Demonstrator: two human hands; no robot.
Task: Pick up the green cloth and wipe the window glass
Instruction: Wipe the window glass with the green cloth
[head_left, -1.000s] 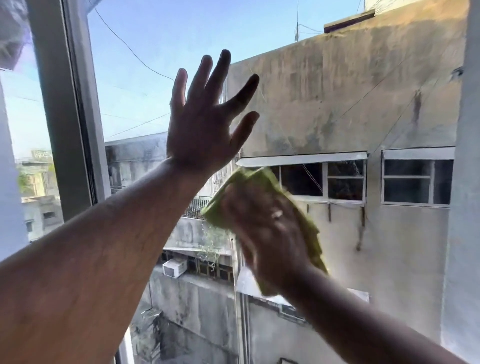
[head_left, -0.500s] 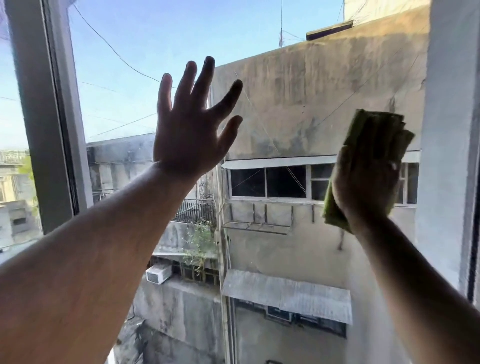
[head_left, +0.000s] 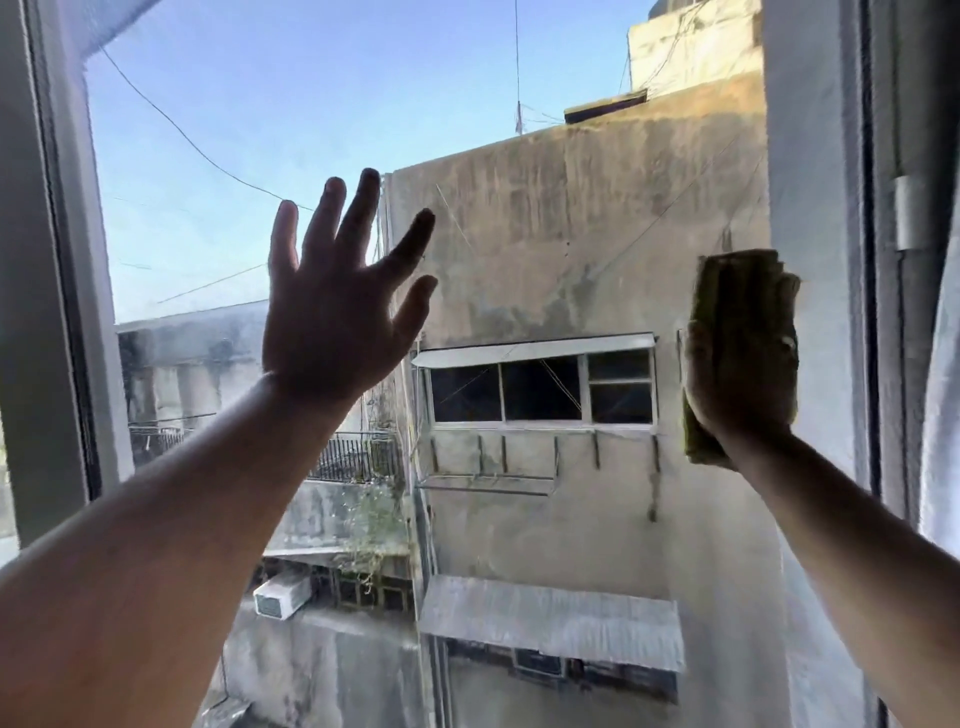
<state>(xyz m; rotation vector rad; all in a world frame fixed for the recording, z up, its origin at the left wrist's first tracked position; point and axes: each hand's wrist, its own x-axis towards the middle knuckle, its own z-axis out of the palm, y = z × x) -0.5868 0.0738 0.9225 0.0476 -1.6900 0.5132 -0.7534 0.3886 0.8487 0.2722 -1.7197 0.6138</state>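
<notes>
The window glass (head_left: 545, 249) fills the middle of the view, with a stained concrete building and blue sky behind it. My right hand (head_left: 737, 374) presses the folded green cloth (head_left: 743, 278) flat against the pane near its right edge; the cloth sticks out above my fingers and below my palm. My left hand (head_left: 337, 312) is raised left of centre, fingers spread wide, palm toward the glass and holding nothing. Whether it touches the pane I cannot tell.
A grey window frame post (head_left: 57, 270) stands at the left. The right frame (head_left: 878, 260) with a metal hinge (head_left: 909, 213) runs down just beside the cloth. A pale curtain edge (head_left: 943, 405) hangs at far right.
My right hand has swept the cloth from the lower middle of the pane across to the right edge and slightly up. My left hand has stayed raised and spread.
</notes>
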